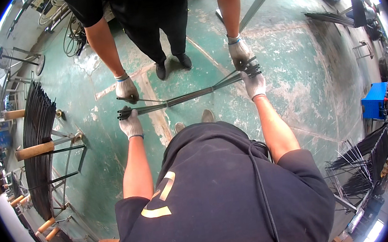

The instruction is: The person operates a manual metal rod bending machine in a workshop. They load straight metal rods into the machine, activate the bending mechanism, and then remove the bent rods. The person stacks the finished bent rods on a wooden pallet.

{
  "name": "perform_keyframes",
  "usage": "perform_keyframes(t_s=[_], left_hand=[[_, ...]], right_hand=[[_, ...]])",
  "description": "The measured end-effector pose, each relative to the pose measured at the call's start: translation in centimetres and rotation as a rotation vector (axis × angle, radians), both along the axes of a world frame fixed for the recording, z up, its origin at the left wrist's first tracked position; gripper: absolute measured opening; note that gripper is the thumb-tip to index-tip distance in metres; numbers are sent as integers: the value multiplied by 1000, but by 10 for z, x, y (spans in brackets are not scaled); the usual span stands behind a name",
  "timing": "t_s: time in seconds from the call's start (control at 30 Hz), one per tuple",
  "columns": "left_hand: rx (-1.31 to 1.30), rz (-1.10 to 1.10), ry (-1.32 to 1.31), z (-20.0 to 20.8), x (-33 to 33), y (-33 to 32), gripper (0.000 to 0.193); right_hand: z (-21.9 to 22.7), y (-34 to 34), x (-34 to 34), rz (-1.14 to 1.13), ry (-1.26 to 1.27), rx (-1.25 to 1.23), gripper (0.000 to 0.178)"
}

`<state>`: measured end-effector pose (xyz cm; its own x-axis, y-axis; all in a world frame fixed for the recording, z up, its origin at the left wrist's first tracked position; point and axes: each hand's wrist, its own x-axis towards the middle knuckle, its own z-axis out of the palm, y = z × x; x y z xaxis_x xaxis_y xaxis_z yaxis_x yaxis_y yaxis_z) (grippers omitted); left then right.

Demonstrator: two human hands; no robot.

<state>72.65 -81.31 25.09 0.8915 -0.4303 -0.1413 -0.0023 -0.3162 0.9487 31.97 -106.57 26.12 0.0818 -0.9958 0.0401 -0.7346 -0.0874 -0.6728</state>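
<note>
A bundle of thin black tubes (189, 95) is stretched level between me and a co-worker who stands facing me. My gloved left hand (131, 123) is closed around its left end, and my gloved right hand (254, 85) grips the right end. Across from me, the co-worker's gloved hands, one at the left end (126, 89) and one at the right (239, 53), are closed on one or more tubes. Those tubes spread away from the bundle at both ends and meet it toward the middle. Tube ends stick out past all the gloves.
At the left, a rack with cardboard-coloured rollers (35, 150) carries a dense stack of long black tubes (38, 131). More black rods (362, 165) lie on a stand at the lower right, near a blue box (375, 101). Worn green floor (294, 92) lies underfoot.
</note>
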Motion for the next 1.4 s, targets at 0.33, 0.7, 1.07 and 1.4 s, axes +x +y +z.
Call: perform_keyframes(t_s=[0.33, 0.7, 1.07, 1.4], left_hand=[[-70, -27, 36, -10, 4, 4, 42], [23, 75, 184, -11, -13, -4, 11], [32, 168, 125, 4, -36, -10, 3], [295, 522, -36, 11, -40, 56, 22]], right_hand=[[8, 2, 4, -35, -182, 89, 57], [-28, -12, -21, 59, -313, 156, 26], [-44, -41, -5, 154, -535, 210, 37], [12, -65, 80, 237, -722, 293, 30]])
